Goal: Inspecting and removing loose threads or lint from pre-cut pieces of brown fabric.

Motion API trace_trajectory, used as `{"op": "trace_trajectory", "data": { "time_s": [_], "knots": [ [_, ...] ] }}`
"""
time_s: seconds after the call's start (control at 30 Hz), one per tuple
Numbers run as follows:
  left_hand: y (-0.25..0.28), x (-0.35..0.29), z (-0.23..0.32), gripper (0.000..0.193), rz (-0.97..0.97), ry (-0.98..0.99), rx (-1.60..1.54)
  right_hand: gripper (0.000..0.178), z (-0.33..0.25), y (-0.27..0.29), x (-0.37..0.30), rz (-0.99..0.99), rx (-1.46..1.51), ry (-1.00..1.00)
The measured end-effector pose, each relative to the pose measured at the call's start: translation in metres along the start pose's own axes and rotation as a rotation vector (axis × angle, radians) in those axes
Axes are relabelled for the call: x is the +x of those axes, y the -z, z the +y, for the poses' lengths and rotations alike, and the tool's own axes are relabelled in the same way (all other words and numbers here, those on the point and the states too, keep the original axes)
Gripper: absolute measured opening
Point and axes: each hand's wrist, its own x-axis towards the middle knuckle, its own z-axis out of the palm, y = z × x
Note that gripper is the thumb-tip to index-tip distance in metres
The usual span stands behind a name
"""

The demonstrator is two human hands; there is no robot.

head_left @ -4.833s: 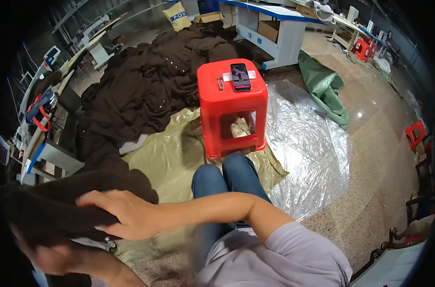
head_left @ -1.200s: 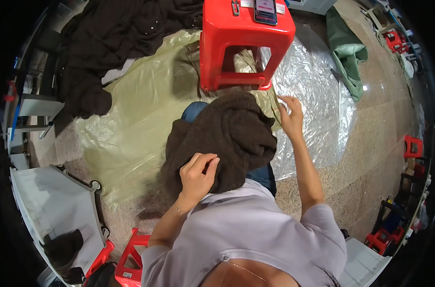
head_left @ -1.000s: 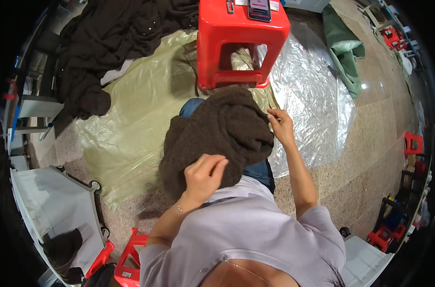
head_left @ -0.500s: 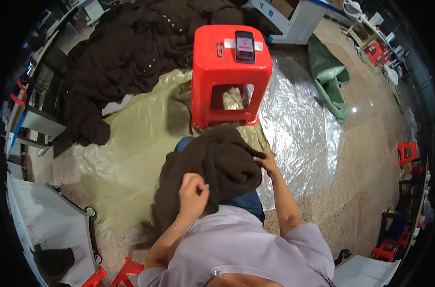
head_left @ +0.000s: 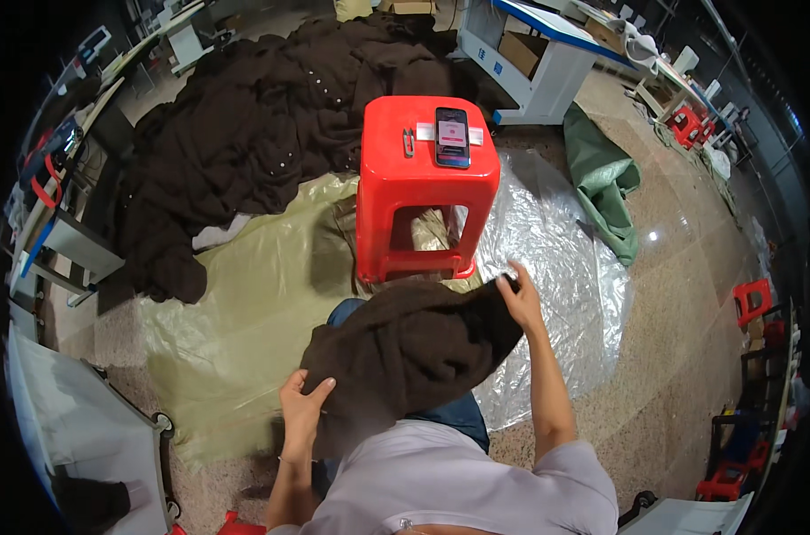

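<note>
A dark brown fleecy garment (head_left: 414, 343) lies across my lap, spread between my two hands. My left hand (head_left: 303, 406) pinches its near left edge between thumb and fingers. At the far right my right hand (head_left: 522, 299) grips a raised corner of the cloth, lifted off my knees. Just beyond my knees stands a tall red plastic stool (head_left: 427, 185). On its top rest a phone (head_left: 453, 141) with a lit screen and a small pair of thread snips (head_left: 408, 143). Folds hide the garment's full shape.
A large heap of dark brown garments (head_left: 244, 134) covers the floor at the far left. Yellowish plastic sheeting (head_left: 235, 321) and clear sheeting (head_left: 565, 312) lie under and around the stool. A green tarp (head_left: 601, 178) is crumpled at the right. A wheeled white cart (head_left: 84, 410) stands near left.
My left hand has moved left and down and now grips the garment's edge. My right hand has lifted its corner up and to the right, stretching the cloth wider. The view has tilted up.
</note>
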Motion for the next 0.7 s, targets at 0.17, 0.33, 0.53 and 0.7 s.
{"op": "trace_trajectory", "data": {
  "time_s": [0.17,0.33,0.53,0.7],
  "knots": [
    [-0.047,-0.008,0.021,0.017,-0.003,-0.064,-0.121,0.041,-0.071,-0.011,0.116,0.328,-0.434,0.462],
    [-0.054,0.001,0.002,0.015,-0.027,-0.081,-0.045,0.039,-0.108,-0.025,0.207,0.395,-0.658,0.627],
    [-0.045,0.005,-0.004,0.017,-0.015,-0.017,-0.103,0.039,-0.114,-0.053,0.238,0.328,-0.733,0.573],
    [-0.044,0.009,0.001,0.018,-0.024,0.018,-0.101,0.039,-0.111,-0.060,0.245,0.333,-0.759,0.553]
  ]
}}
